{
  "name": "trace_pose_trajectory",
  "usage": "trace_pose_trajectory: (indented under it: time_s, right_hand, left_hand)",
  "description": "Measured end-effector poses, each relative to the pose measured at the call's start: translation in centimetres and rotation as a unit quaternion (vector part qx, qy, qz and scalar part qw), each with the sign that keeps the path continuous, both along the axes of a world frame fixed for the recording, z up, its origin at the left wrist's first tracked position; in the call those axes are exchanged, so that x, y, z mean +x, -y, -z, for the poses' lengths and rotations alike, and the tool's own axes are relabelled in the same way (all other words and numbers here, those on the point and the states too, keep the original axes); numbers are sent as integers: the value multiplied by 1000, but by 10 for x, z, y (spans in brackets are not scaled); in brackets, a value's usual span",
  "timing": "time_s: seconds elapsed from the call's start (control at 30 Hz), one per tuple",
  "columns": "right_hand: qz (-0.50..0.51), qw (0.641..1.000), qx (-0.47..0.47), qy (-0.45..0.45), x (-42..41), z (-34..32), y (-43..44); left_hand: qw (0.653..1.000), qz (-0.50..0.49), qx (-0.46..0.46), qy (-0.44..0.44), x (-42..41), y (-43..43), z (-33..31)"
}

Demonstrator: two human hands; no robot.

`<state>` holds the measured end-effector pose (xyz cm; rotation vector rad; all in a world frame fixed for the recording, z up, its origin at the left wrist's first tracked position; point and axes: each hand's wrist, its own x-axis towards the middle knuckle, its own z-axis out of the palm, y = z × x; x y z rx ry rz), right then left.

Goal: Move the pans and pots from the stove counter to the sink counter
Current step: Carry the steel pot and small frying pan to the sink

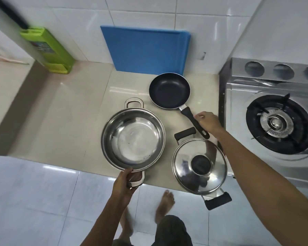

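the open steel pot point(133, 139) sits at the bench point(60, 112) front edge, left hand point(125, 183) clamped on its near loop handle; rigid, probably light, slick metal. the right hand point(207, 121) is curled over the frying pan point(169, 90) handle, grip unclear. the lidded pot point(199, 166) beside them has a loose lid that might slide. gas stove point(274, 121) right, blue cutting board point(144, 50) behind.

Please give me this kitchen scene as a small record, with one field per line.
place: beige counter beside gas stove
open steel pot: empty, left hand grips its near handle
frying pan: empty, right hand on its black handle
lidded pot: untouched, nearest the stove
against wall: blue board, green holder
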<state>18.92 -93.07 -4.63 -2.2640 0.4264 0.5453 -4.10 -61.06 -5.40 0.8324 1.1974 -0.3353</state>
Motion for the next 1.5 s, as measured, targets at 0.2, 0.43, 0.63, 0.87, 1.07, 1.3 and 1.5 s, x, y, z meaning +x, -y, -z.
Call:
trace_pose_trajectory:
  time_s: [0.2,0.43,0.63,0.87,1.07,1.3,1.5]
  right_hand:
    - [5,999,21,-28,9,0,-15]
    - [20,996,-66,49,11,-47,-34]
    - [25,991,-76,111,-8,-112,-91]
    - [28,988,13,150,-90,-163,-260]
    - [-28,985,93,141,-149,-162,-442]
    - [-122,973,144,135,-182,-166,-636]
    - [-211,956,157,133,-180,-165,-790]
  left_hand:
    - [1000,-1,-2,2,1,-14,-4]
    - [999,-27,-3,34,-4,-53,-29]
    - [996,-44,16,77,-25,-126,-70]
    - [988,-77,65,117,-72,-274,-124]
    - [974,-154,110,127,-121,-419,-153]
    - [939,-285,156,111,-204,-561,-167]
    - [897,-397,176,82,-252,-673,-154]
